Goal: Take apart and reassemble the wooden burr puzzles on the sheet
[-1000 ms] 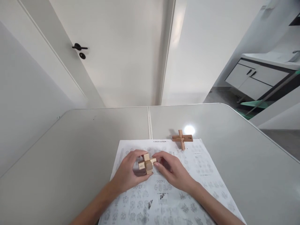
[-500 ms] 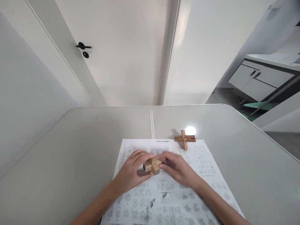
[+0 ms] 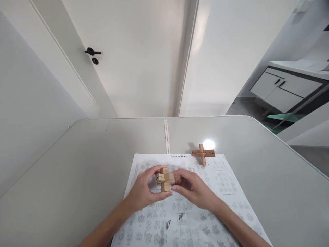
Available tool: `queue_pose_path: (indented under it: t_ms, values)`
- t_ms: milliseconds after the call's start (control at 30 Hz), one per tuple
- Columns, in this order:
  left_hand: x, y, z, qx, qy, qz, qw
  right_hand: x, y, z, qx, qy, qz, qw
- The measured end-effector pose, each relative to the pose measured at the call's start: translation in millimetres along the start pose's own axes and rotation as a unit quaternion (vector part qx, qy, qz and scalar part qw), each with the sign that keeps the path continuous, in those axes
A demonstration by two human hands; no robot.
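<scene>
A light wooden interlocking burr puzzle is up off the printed sheet, its square block ends sticking out several ways and dark marks on the left one. My left hand grips it between the thumb below and the fingers above. On its right side, my right hand has curled fingers and thumb against the right-hand block; the exact contact is partly hidden. Beyond the hands, a darker wooden cross-shaped puzzle piece lies across the sheet's far edge.
A large white printed sheet with rows of small puzzle drawings lies under my hands on the pale table. Behind the table stands a white door with a black handle. A white cabinet is at the right.
The wooden burr puzzle has turned in my hands, so different block ends face me. My left thumb now lies under its lower block. The cross-shaped piece has stayed put.
</scene>
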State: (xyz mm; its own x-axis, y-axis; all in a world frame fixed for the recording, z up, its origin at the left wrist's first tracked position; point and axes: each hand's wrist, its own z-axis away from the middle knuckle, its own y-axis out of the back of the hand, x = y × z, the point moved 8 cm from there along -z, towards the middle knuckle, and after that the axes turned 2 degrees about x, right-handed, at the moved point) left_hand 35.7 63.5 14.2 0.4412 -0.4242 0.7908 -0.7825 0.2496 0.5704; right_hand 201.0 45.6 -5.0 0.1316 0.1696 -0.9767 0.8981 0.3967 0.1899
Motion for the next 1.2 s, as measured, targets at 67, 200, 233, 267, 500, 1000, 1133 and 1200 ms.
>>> queue_pose_path:
  t_ms: [67,200,233,267,500,1000,1133,1200]
  values:
    - [0.3,-0.4,-1.5,-0.007,0.008,0.012,1.0,-1.8,0.0,0.7,0.004,0.005,0.04,0.999]
    - [-0.1,-1.0,-2.3,-0.013,0.012,0.016,1.0,-7.6,-0.1,2.7,0.006,0.024,0.113,0.993]
    - [-0.8,-1.5,-2.0,-0.015,0.014,0.016,1.0,-9.3,-0.3,3.0,0.006,0.032,0.12,0.992]
    - [-1.4,-1.8,-1.6,-0.015,0.015,0.015,1.0,-10.7,-0.4,3.2,0.007,0.04,0.126,0.991]
    - [-1.4,-1.2,-2.1,-0.023,0.018,0.026,0.999,-10.6,-0.4,2.2,0.01,0.033,0.105,0.994]
    - [12.9,0.1,-5.1,-0.006,-0.004,0.101,0.995,5.7,-13.8,2.6,0.028,-0.025,-0.006,0.999]
    - [6.6,-0.5,-4.1,0.006,0.022,0.102,0.995,3.5,-2.8,3.0,0.09,-0.002,0.023,0.996]
    - [4.2,1.0,-3.3,0.025,0.021,0.074,0.997,1.9,6.7,4.3,0.138,0.013,0.035,0.99]
